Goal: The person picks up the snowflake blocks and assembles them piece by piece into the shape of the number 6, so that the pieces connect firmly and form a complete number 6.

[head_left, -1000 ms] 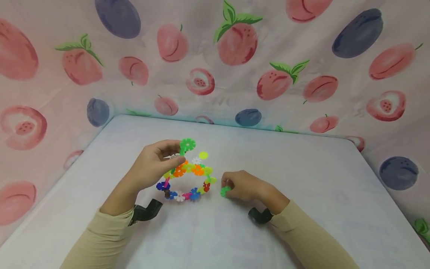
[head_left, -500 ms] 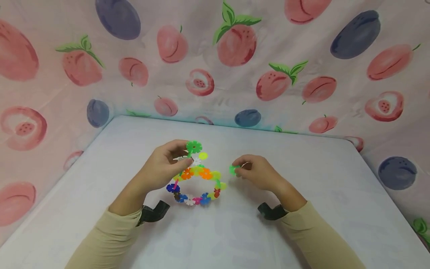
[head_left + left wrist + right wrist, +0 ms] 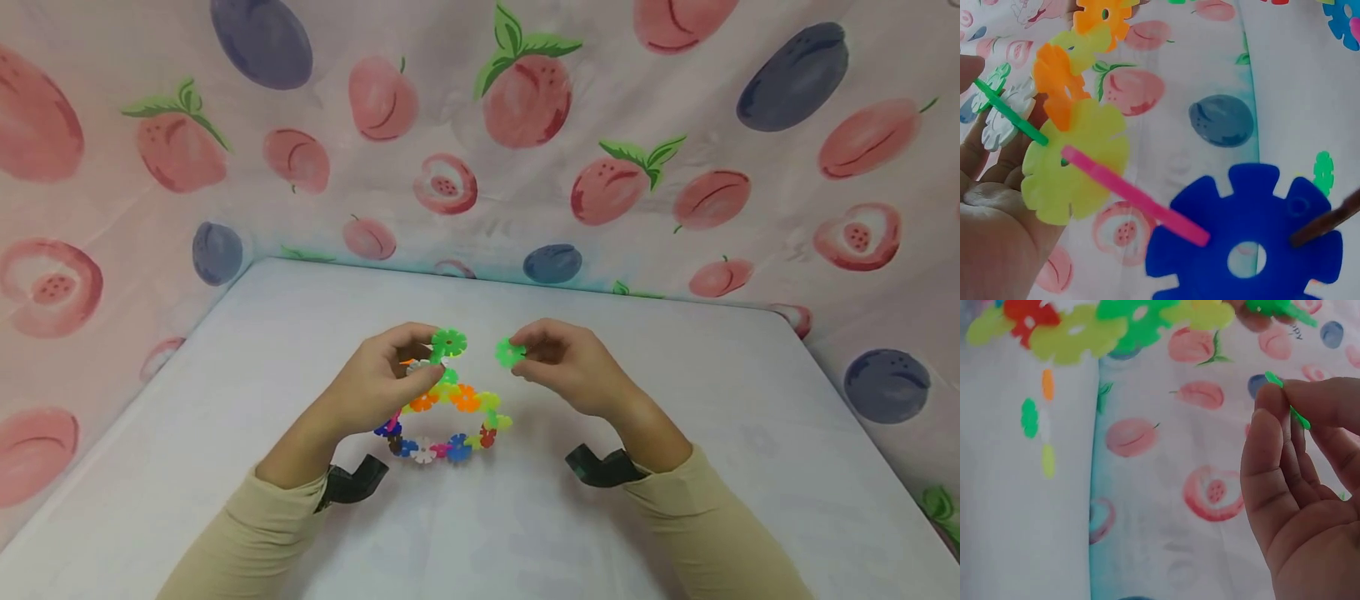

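green plastic, shaped as a small notched flower disc (image 3: 510, 352), is pinched between the thumb and curled fingers (image 3: 1272, 419) of the right hand (image 3: 572, 368), held in the air above the white cloth-covered desk (image 3: 675, 433). in the right wrist view the disc is seen edge-on at the fingertips. just to its left, apart from it, a second green flower disc (image 3: 448, 342) stands at the top of a multicoloured ring of interlocked plastic flower discs (image 3: 442, 417). this ring is gripped near its top by the curled fingers of the left hand (image 3: 382, 385), and its lower part rests on the desk between the two wrists. a large blue disc (image 3: 1247, 240), a pink disc seen edge-on (image 3: 1135, 197) and a yellow-green disc (image 3: 1079, 162) of the ring are shown close up in the left wrist view. a fruit-printed pink cloth (image 3: 525, 125) is hung behind the desk.
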`<state>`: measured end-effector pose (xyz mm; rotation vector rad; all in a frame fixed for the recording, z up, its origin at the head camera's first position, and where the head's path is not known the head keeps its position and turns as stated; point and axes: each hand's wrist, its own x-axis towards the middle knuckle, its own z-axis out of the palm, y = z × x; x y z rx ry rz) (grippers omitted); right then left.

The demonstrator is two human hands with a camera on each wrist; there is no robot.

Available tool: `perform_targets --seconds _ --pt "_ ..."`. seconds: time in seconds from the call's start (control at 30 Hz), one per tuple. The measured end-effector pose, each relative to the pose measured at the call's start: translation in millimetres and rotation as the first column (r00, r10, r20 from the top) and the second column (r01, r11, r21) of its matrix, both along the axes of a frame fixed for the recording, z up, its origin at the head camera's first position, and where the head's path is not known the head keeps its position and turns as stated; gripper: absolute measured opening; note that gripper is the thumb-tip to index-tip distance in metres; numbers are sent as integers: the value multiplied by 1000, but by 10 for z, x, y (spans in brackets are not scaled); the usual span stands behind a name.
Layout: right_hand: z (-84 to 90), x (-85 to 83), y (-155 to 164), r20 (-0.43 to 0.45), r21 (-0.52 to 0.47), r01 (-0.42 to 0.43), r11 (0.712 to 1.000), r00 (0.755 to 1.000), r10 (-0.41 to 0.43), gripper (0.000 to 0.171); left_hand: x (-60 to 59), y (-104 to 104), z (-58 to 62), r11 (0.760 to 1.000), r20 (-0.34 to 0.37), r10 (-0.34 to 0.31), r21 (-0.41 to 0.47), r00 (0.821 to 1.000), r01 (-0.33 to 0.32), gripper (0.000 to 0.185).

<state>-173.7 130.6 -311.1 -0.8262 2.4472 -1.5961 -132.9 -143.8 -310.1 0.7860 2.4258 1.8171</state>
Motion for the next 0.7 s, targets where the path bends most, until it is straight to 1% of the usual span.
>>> perform_targets --seconds 0.17,0.37,0.47,0.7 --pt "120 49 -98 -17 -104 -74 992 997 73 23 11 4 2 1000 16 6 4 1000 -6 30" --pt "231 70 -172 -22 -178 -149 973 989 147 29 16 11 20 1000 31 11 5 999 -12 30" --pt "259 73 -185 -17 -204 -167 964 986 167 31 18 12 25 1000 32 15 4 999 -15 31" --pt "279 75 -215 -2 -243 -184 952 982 190 32 15 12 20 1000 12 4 8 1000 -4 31"
